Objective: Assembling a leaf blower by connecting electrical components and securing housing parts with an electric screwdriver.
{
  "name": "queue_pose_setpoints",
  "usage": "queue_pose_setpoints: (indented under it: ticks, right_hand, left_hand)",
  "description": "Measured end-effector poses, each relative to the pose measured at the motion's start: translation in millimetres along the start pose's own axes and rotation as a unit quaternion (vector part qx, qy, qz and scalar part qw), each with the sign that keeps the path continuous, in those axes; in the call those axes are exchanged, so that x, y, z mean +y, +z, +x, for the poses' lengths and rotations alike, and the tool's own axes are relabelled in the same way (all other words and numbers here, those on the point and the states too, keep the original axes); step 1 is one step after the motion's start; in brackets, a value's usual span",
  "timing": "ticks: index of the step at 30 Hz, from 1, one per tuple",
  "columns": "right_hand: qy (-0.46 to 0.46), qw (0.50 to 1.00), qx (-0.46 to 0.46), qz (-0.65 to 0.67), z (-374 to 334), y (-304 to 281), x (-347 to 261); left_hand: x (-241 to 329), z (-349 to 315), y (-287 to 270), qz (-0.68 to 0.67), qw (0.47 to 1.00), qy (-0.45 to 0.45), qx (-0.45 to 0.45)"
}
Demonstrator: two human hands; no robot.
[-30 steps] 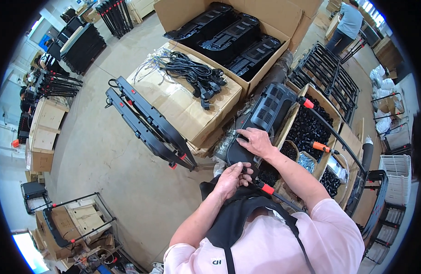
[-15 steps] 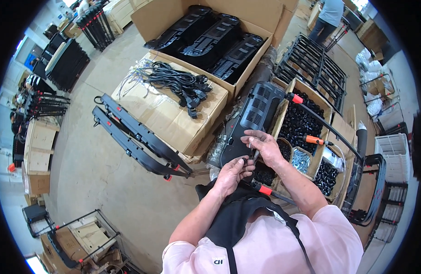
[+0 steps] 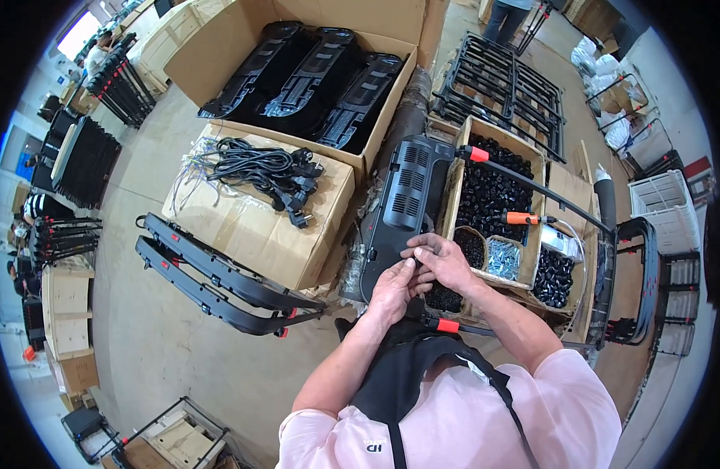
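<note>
A black housing (image 3: 401,213) lies between a carton of cables (image 3: 260,205) and a crate of black parts (image 3: 497,195). Both hands meet at its near end: left hand (image 3: 393,289) and right hand (image 3: 442,262) pinch something too small to tell.

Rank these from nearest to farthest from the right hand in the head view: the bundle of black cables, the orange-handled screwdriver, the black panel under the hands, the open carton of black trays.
1. Black panel: right at the right hand, beneath it.
2. Orange-handled screwdriver: just beyond, to the right, over the parts box.
3. Bundle of black cables: left, on the closed carton.
4. Open carton of black trays: farthest, up left.
</note>
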State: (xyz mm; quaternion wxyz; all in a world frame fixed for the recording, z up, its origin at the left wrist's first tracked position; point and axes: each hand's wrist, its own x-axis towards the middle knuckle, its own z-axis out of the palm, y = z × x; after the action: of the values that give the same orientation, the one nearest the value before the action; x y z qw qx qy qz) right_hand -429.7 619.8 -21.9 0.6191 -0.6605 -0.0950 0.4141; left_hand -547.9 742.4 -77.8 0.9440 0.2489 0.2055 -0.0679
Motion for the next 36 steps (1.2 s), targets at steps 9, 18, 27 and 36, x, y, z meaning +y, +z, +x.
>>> queue_pose_setpoints:
  ticks: [9,18,27,36]
  right_hand:
    - [-0.366,0.767,-0.03,-0.527,18.2,-28.2,-32.2]
    - [-0.396,0.775,0.076,-0.487,125.8,-48.6,-51.9]
    - [-0.397,0.73,0.09,-0.549,211.3,-48.8,-42.2]
    - [-0.372,0.722,0.099,-0.576,203.7,-56.7,-46.0]
  left_hand:
    - [10.7,31.8,0.3,-0.004,0.998,-0.026,0.054]
    - [43.2,37.6,19.0,0.005,0.999,-0.006,0.042]
    - [23.4,-1.7,1.2,0.053,0.996,-0.055,0.055]
    - [23.9,-3.2,12.0,0.077,0.995,-0.035,0.061]
